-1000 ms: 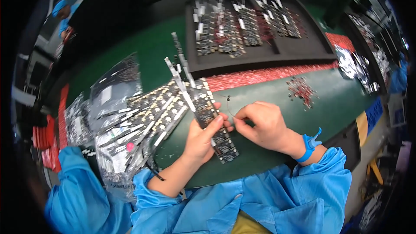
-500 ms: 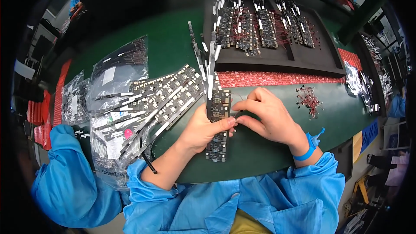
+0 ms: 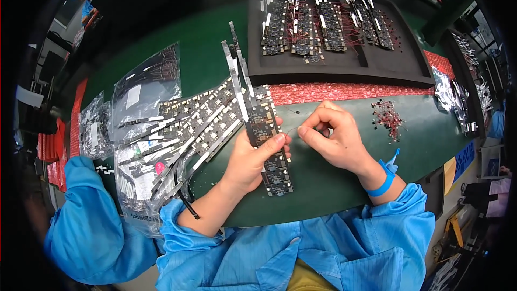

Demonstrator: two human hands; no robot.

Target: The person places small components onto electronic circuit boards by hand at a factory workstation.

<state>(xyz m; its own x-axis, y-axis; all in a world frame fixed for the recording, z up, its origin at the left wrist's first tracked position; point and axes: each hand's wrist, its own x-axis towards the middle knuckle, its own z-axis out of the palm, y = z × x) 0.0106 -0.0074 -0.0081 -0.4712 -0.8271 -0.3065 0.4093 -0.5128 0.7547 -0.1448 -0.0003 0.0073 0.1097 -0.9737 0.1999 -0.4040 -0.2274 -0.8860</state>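
My left hand grips a long dark circuit board panel in front of me, the thumb lying across its face. White-ended flat strips stick out from the panel's far end. Close to its right edge, my right hand pinches a thin dark wire between thumb and forefinger. The wire curves toward the left thumb; whether it is joined to the panel cannot be made out. A small black part on a fine lead shows just beyond the right fingertips.
More board panels and clear plastic bags lie on the left. A black foam tray with wired boards stands at the back, behind red bubble wrap. Small red-wired parts lie in a pile on the green table.
The panel has tilted, its far end swinging left and its near end right. My right hand has drawn slightly away to the right, and the wire between the hands now shows.
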